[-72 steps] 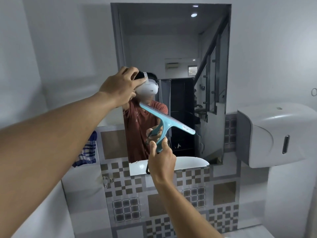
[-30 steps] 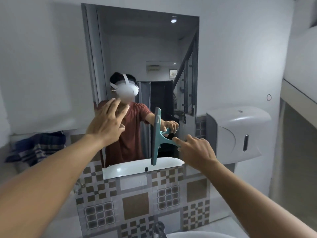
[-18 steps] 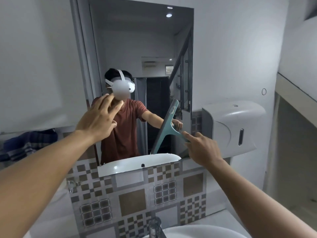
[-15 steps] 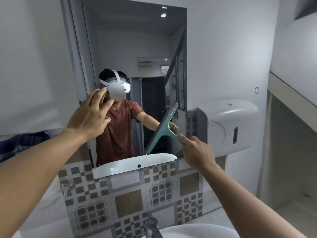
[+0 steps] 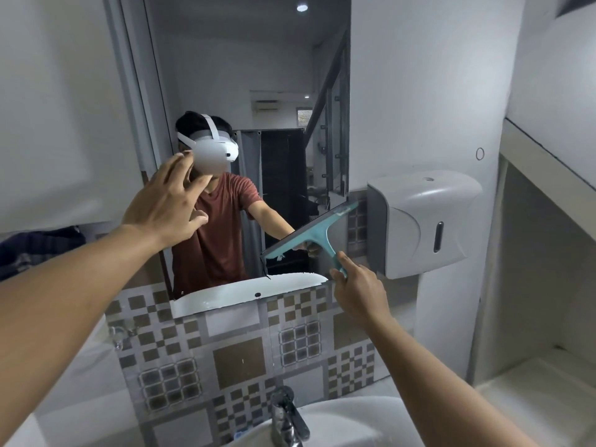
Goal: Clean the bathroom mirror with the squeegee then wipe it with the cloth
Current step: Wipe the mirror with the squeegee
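While the right hand (image 5: 359, 293) clasps the handle of the teal squeegee (image 5: 314, 235), blade tilted against the mirror (image 5: 290, 75) near its lower right corner, the tool looks light and rigid, best gripped mid-handle; left hand (image 5: 164, 206) hovers splayed, empty.

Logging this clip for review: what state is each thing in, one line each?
Squeegee: held by its handle, blade tilted at the mirror's lower right corner.
Right hand: closed on the squeegee handle.
Left hand: open, fingers spread, holding nothing.
Mirror: upright on the wall.
Cloth: lying at far left, untouched.
Tap: no water running.
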Demonstrator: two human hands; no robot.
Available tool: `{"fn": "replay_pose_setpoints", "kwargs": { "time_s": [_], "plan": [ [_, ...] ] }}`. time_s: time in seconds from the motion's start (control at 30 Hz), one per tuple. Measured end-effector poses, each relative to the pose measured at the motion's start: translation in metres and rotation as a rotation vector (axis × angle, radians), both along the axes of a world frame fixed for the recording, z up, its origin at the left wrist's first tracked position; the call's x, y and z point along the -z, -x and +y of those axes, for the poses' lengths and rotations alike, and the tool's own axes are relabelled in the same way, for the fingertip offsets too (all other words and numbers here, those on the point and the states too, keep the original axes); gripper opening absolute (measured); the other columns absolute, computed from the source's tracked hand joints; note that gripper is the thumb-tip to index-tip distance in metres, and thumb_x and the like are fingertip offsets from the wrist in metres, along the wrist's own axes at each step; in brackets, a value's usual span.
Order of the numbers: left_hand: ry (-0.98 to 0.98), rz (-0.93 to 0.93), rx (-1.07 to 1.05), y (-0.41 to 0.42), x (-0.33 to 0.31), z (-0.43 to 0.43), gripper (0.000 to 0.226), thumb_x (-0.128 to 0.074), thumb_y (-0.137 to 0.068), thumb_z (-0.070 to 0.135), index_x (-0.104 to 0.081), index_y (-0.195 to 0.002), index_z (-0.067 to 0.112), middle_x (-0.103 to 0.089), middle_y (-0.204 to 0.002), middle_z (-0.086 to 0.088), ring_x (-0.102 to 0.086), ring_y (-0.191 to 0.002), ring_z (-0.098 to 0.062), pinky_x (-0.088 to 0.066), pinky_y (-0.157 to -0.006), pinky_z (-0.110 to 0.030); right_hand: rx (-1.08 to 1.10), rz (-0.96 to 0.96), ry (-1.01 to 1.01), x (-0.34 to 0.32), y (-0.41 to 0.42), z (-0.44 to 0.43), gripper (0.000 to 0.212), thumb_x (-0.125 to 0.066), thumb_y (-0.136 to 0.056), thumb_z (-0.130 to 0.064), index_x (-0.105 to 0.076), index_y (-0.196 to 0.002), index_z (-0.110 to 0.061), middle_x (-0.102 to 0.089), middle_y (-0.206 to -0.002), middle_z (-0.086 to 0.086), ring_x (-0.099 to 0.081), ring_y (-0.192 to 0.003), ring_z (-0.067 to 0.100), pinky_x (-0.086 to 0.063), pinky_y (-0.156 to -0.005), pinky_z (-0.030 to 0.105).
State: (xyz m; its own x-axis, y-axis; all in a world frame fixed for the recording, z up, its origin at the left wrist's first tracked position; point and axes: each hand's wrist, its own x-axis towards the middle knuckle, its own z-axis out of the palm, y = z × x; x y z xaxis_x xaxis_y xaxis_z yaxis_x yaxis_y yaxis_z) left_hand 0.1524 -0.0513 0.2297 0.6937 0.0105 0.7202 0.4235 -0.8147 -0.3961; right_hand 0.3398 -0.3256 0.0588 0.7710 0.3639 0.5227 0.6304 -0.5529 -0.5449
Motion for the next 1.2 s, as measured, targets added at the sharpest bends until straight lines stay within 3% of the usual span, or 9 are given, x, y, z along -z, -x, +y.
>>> {"fn": "replay_pose_setpoints", "kwargs": {
  "time_s": [0.23, 0.4, 0.5, 0.63, 0.77, 0.9, 1.0, 1.13, 1.2],
  "plan": [
    [0.019, -0.030, -0.004, -0.001, 0.006, -0.005, 0.088, -0.089, -0.067, 0.030, -0.050, -0.143, 0.007, -0.029, -0.154, -0.024, -0.024, -0.146, -0.042, -0.038, -0.111, -0.061, 0.007, 0.106, -0.097, 0.021, 0.002, 0.001, 0.043, -0.047, -0.106, -0.031, -0.045, -0.148, -0.025, -0.065, -0.113, 0.012, -0.062, -0.089, 0.027, -0.058, -0.079, 0.045],
    [0.036, -0.036, -0.015, -0.002, 0.012, -0.006, 0.077, -0.086, -0.071, 0.026, -0.053, -0.139, 0.007, -0.032, -0.151, -0.027, -0.024, -0.146, -0.043, -0.040, -0.110, -0.061, -0.027, 0.075, -0.103, 0.032, 0.005, 0.005, 0.054, -0.047, -0.107, -0.031, -0.028, -0.158, -0.033, -0.066, -0.119, 0.010, -0.058, -0.085, 0.018, -0.050, -0.069, 0.031],
    [0.034, -0.043, -0.018, -0.002, 0.014, -0.007, 0.076, -0.084, -0.074, 0.025, -0.052, -0.141, 0.007, -0.031, -0.152, -0.027, -0.023, -0.146, -0.044, -0.038, -0.112, -0.061, -0.023, 0.101, -0.142, 0.037, 0.007, 0.009, 0.054, -0.046, -0.107, -0.032, -0.028, -0.158, -0.038, -0.067, -0.117, 0.011, -0.059, -0.083, 0.019, -0.052, -0.067, 0.035],
    [0.027, -0.049, -0.009, -0.002, 0.013, -0.007, 0.088, -0.084, -0.073, 0.024, -0.043, -0.150, 0.011, -0.029, -0.155, -0.024, -0.024, -0.146, -0.044, -0.037, -0.112, -0.063, -0.058, 0.236, -0.233, 0.045, 0.024, 0.024, 0.053, -0.044, -0.107, -0.035, -0.025, -0.158, -0.036, -0.063, -0.103, 0.007, -0.060, -0.086, 0.021, -0.051, -0.072, 0.037],
    [0.010, -0.049, -0.023, 0.000, 0.013, -0.007, 0.086, -0.083, -0.075, 0.026, -0.042, -0.150, 0.011, -0.030, -0.155, -0.024, -0.024, -0.145, -0.043, -0.036, -0.113, -0.062, -0.107, 0.377, -0.445, 0.060, 0.051, 0.059, 0.054, -0.045, -0.105, -0.042, -0.030, -0.157, -0.035, -0.071, -0.109, 0.007, -0.065, -0.085, 0.020, -0.058, -0.082, 0.047],
    [-0.009, -0.037, -0.034, -0.001, 0.011, -0.004, 0.086, -0.081, -0.076, 0.031, -0.042, -0.150, 0.012, -0.031, -0.154, -0.022, -0.025, -0.145, -0.042, -0.037, -0.113, -0.061, -0.156, 0.564, -0.670, 0.060, 0.075, 0.091, 0.052, -0.047, -0.106, -0.034, -0.033, -0.156, -0.030, -0.062, -0.073, -0.003, -0.055, -0.061, 0.010, -0.054, -0.065, 0.037],
    [-0.021, -0.032, -0.039, 0.000, 0.010, -0.002, 0.087, -0.082, -0.076, 0.034, -0.042, -0.150, 0.014, -0.031, -0.154, -0.022, -0.026, -0.145, -0.041, -0.038, -0.112, -0.060, -0.149, 0.628, -0.729, 0.058, 0.087, 0.102, 0.051, -0.047, -0.106, -0.036, -0.035, -0.155, -0.030, -0.059, -0.068, 0.000, -0.057, -0.057, 0.011, -0.053, -0.055, 0.030],
    [-0.029, -0.032, -0.042, 0.000, 0.012, 0.000, 0.087, -0.081, -0.076, 0.036, -0.041, -0.151, 0.015, -0.031, -0.155, -0.022, -0.027, -0.144, -0.041, -0.039, -0.111, -0.061, -0.175, 0.681, -0.801, 0.059, 0.097, 0.116, 0.050, -0.048, -0.105, -0.035, -0.038, -0.154, -0.029, -0.061, -0.073, -0.002, -0.062, -0.066, 0.015, -0.063, -0.071, 0.045],
    [-0.027, -0.036, -0.036, 0.000, 0.011, 0.000, 0.087, -0.081, -0.076, 0.036, -0.042, -0.150, 0.015, -0.032, -0.155, -0.021, -0.027, -0.144, -0.041, -0.039, -0.111, -0.060, -0.189, 0.696, -0.793, 0.062, 0.105, 0.121, 0.043, -0.049, -0.105, -0.036, -0.049, -0.146, -0.025, -0.061, -0.073, -0.003, -0.063, -0.067, 0.015, -0.063, -0.073, 0.044]
  ]
}}
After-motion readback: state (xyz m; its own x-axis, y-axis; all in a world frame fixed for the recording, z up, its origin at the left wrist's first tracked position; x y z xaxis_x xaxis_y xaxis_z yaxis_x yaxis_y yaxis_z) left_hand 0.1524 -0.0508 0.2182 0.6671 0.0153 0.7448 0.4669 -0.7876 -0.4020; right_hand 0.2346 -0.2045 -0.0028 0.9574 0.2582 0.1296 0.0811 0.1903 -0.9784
